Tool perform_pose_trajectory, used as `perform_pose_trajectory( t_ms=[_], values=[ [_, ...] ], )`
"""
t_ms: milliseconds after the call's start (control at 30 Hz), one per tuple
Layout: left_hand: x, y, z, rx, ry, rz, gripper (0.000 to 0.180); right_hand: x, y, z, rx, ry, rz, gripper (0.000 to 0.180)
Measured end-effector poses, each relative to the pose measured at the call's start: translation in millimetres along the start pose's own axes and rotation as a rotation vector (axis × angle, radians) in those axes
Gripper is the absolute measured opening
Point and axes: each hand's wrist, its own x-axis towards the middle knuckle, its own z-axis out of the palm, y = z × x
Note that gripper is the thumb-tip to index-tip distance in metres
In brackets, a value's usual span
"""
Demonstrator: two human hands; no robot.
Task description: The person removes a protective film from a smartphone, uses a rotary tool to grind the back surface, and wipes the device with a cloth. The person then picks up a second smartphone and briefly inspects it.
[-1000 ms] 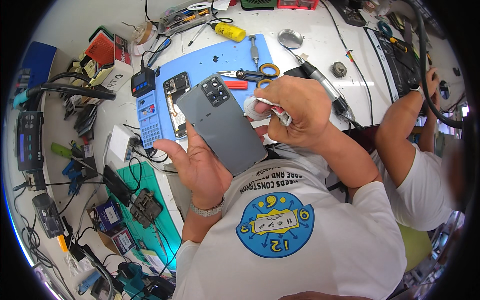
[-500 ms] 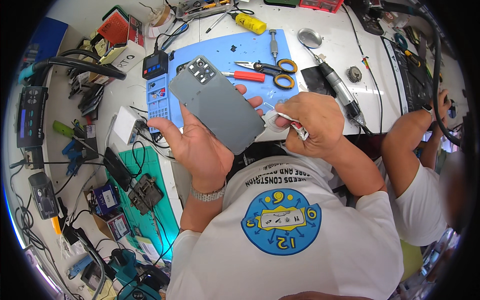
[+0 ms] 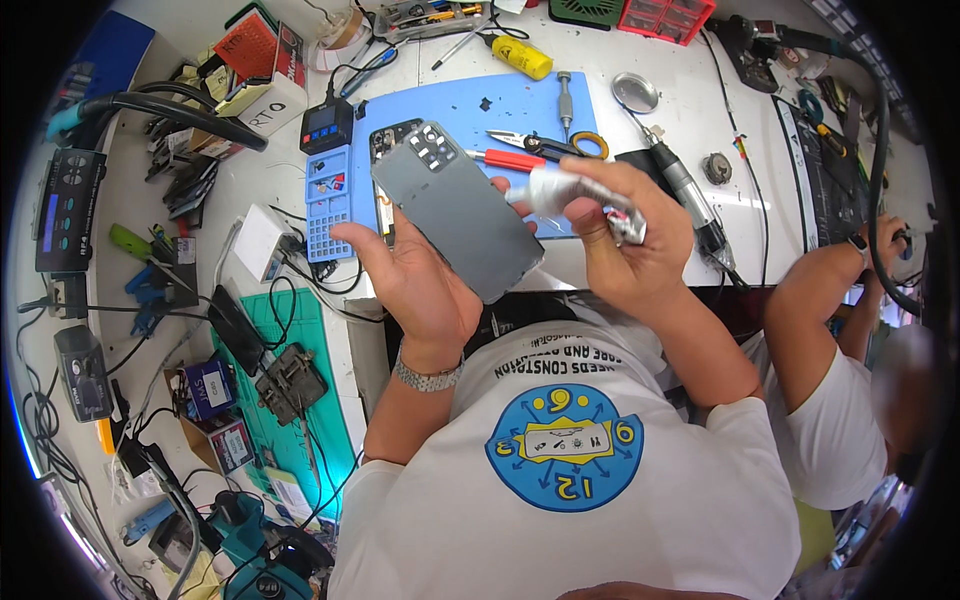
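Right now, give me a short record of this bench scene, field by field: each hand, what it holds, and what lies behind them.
left hand: holds a grey phone back cover, tilted, camera cutouts at the far end
right hand: grips a crumpled white wipe near the cover's edge
behind: blue work mat with scissors and a red-handled tool
far right: another person's arm

- Open phone body (image 3: 382,190) on the blue mat (image 3: 520,105): mostly hidden behind the grey back cover (image 3: 455,210); only its left edge strip shows.
- Left hand (image 3: 415,285): palm covered by the cover; fingertips concealed behind its far edge.
- Crumpled white tube (image 3: 580,195) in the right hand (image 3: 625,245): lower end buried in the fist; kind unclear.
- Co-worker's hand (image 3: 890,235), far right: blurred, cut by the rim; what it grips is indistinct.
- Red parts tray (image 3: 665,12): cut off at the top edge.
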Motion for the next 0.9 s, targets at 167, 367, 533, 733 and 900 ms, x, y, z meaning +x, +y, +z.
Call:
perform_pose_trajectory(
  t_ms=[167,367,533,733,900],
  values=[
    [-3.0,-3.9,-12.2,-0.018,-0.051,-0.064,0.128,14.5,38.8,-8.5,-0.214,-0.017,0.133,0.046],
    [-3.4,-11.2,-13.7,-0.144,-0.170,-0.089,0.119,6.5,22.4,-7.0,-0.392,-0.016,0.152,0.044],
    [5.9,-15.4,6.2,-0.116,-0.218,-0.042,0.110,-47.9,2.5,-8.6,0.954,-0.197,0.782,0.050],
    [14.6,-28.1,10.5,0.170,-0.345,-0.041,0.107,-68.3,11.7,-8.2,1.472,-0.157,0.978,0.062],
    [-5.3,-21.4,26.1,0.302,-0.204,-0.202,0.101,-59.8,6.9,-10.8,1.813,-0.230,0.977,0.075]
  ],
)
